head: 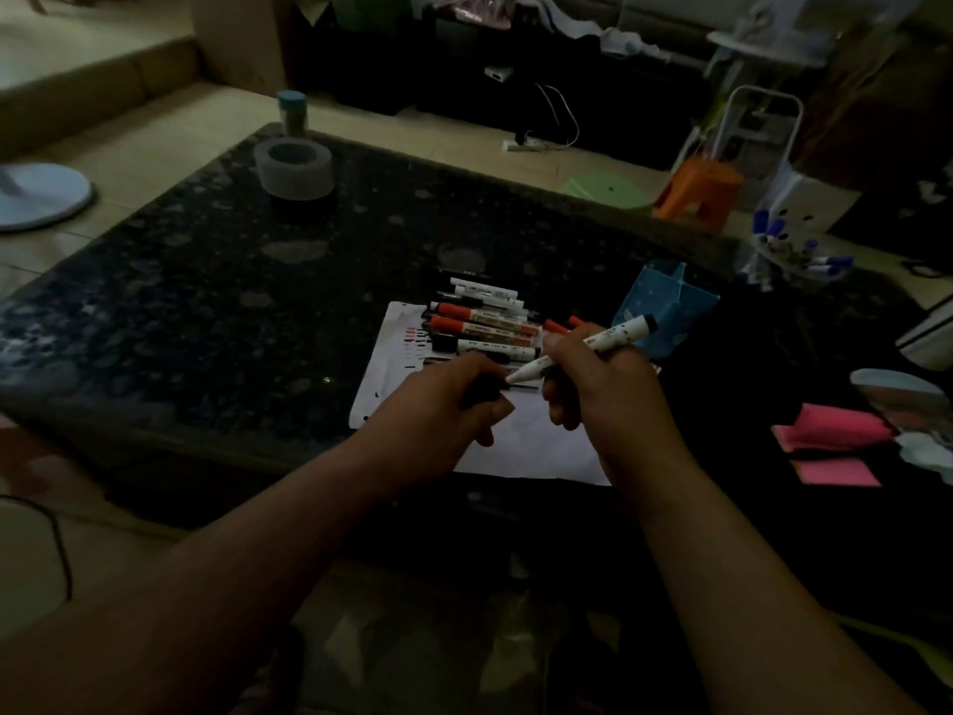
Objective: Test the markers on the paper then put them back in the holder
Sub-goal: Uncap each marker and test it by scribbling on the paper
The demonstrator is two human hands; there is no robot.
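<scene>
Both forearms reach in from below, wrists raised over the paper (541, 448).

Right hand (593, 392): fingers curled round a white marker (598, 344), gripping mid-barrel. The bare tip slants down-left, just past the thumb. The dark rear end sticks up beyond the knuckles.

Left hand (448, 412): thumb and forefinger pinch a small dark piece (482, 393), right beside the marker tip. Dim light; what it is cannot be made out.

Beyond the fingertips, loose markers (485, 322) lie in a row on the paper's far edge. The blue holder (665, 307) stands behind the right knuckles, its base hidden by them.
</scene>
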